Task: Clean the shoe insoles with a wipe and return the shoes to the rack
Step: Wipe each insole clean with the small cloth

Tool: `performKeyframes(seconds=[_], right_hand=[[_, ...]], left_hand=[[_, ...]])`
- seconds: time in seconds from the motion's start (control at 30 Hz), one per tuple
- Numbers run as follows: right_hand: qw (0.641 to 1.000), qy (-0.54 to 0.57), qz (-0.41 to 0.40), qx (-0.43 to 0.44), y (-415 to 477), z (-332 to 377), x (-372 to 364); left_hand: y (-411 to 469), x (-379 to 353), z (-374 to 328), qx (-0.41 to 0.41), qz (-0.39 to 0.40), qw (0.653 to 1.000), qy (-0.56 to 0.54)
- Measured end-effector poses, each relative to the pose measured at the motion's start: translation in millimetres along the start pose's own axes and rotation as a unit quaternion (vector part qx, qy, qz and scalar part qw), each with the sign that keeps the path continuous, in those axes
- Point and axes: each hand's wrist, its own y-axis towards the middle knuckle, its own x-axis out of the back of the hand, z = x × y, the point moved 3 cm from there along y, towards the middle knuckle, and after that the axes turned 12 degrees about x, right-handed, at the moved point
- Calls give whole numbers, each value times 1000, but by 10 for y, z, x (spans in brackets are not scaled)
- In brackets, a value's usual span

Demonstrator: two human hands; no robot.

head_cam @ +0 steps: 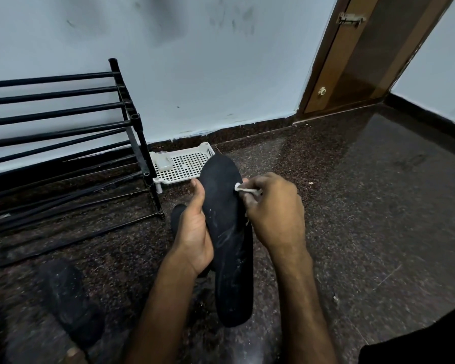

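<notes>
A long black insole [227,232] is held up over the floor in the middle of the view, its toe end pointing away from me. My left hand [195,232] grips its left edge, thumb on the top face. My right hand [271,208] pinches a small crumpled white wipe [243,189] against the insole's right edge near the toe. White streaks show on the insole's surface. A black shoe [177,215] lies on the floor behind my left hand, mostly hidden. Another dark shoe [69,300] lies blurred at the lower left. The black shoe rack [63,122] stands at the left.
A white perforated plastic tray [187,164] sits on the floor by the wall, right of the rack, with a small white box [164,163] in it. The floor is dark speckled granite [365,206]. A brown wooden door [365,53] stands at the upper right.
</notes>
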Motion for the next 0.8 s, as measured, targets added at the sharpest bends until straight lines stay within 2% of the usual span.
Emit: performKeyframes(seconds=[0.07, 0.2, 0.3, 0.43, 0.5, 0.57, 0.63, 0.73, 0.8], right_hand=[[999, 36, -8, 10, 22, 19, -25], [983, 138, 96, 80, -40, 189, -176], [976, 138, 153, 72, -80, 157, -197], [997, 48, 30, 44, -52, 124, -119], [992, 104, 45, 62, -36, 183, -162], [975, 163, 130, 73, -63, 189, -201], [974, 137, 170, 62, -87, 130, -196], [995, 57, 66, 44, -74, 97, -128], [992, 102, 50, 58, -51, 157, -142]], left_hand=[[4, -23, -1, 3, 0, 1000, -2], [7, -23, -4, 6, 0, 1000, 0], [-18, -1, -35, -9, 0, 1000, -18], [-9, -10, -34, -14, 17, 999, -24], [-27, -38, -39, -14, 24, 1000, -14], [-49, -46, -52, -11, 28, 999, -17], [-48, -23, -72, -22, 19, 999, -23], [-34, -24, -66, -18, 20, 999, -24], [-40, -57, -56, -19, 24, 999, -15]])
